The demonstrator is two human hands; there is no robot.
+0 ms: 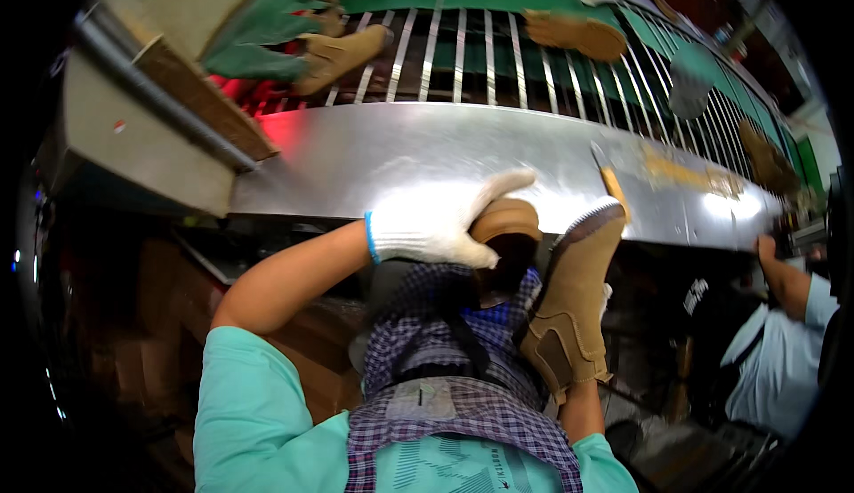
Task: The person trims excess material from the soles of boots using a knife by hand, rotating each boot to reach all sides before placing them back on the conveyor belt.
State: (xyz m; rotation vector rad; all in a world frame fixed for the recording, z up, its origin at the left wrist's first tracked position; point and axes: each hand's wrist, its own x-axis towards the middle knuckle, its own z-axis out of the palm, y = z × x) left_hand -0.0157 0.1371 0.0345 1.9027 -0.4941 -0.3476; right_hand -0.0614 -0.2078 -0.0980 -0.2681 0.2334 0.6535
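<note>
A white knit glove with a blue cuff covers my left hand (449, 226). Its thumb and fingers are closed around a tan shoe sole (507, 216), whose hollow side looks dark. To the right, a tan suede ankle boot (569, 306) with a dark elastic side panel stands tilted, toe up, close to the bench edge. Behind this boot is my right hand (608, 296), mostly hidden; only a bit of white glove shows at its side, and the forearm comes up beneath the heel. A pointed tool with a yellow handle (612, 186) lies on the bench just beyond the toe.
A shiny metal bench (356, 160) runs across in front of me. Beyond it, metal rollers (460, 57) carry a tan boot (342, 56) and a tan sole (578, 35). A wooden board (205, 93) borders the left. At right, a co-worker's arm (785, 281) reaches the bench end.
</note>
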